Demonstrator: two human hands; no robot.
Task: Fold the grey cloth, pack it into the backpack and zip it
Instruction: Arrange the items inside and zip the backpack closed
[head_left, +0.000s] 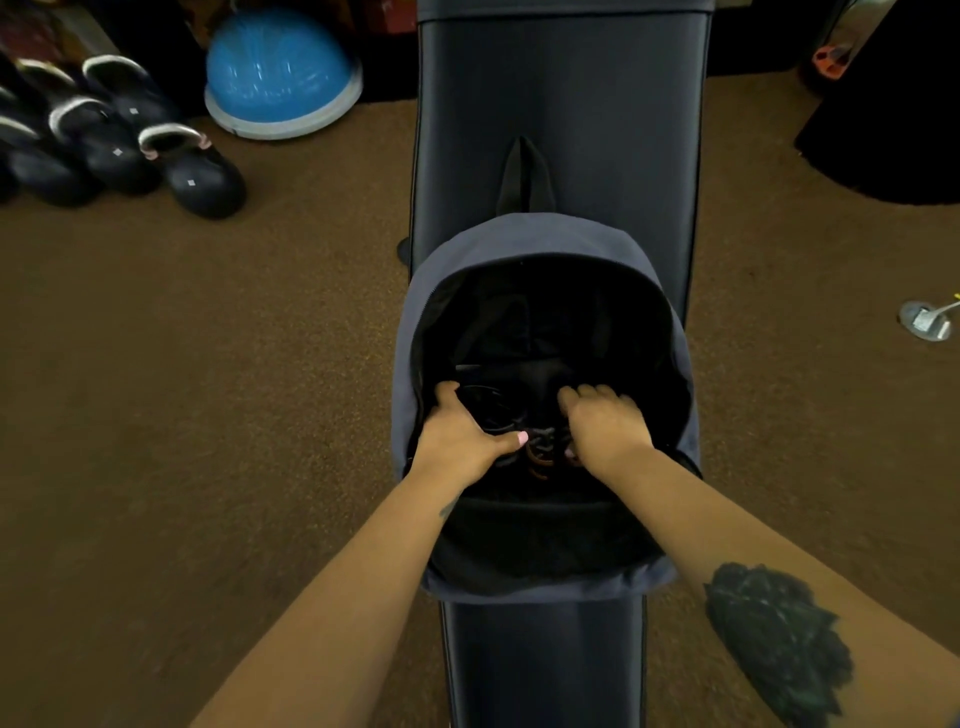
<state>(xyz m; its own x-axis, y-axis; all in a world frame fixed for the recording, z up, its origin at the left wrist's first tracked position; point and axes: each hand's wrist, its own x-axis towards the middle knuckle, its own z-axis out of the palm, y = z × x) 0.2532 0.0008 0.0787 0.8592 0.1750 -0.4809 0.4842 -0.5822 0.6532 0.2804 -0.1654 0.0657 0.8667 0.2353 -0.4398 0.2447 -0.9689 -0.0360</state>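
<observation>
**Both hands inside an open backpack**

A grey-blue backpack (540, 239) lies unzipped on a black padded bench (561, 104). Left hand (462, 431) and right hand (602, 423) reach into its dark interior, fingers curled around dark bunched fabric (543, 434), apparently the cloth. Brown carpet (208, 364) surrounds the bench; kettlebells (124, 140) and a blue balance dome (280, 73) sit far left.

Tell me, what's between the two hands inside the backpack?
In the head view, dark bunched fabric sits between the left hand and right hand, inside the open backpack.
</observation>
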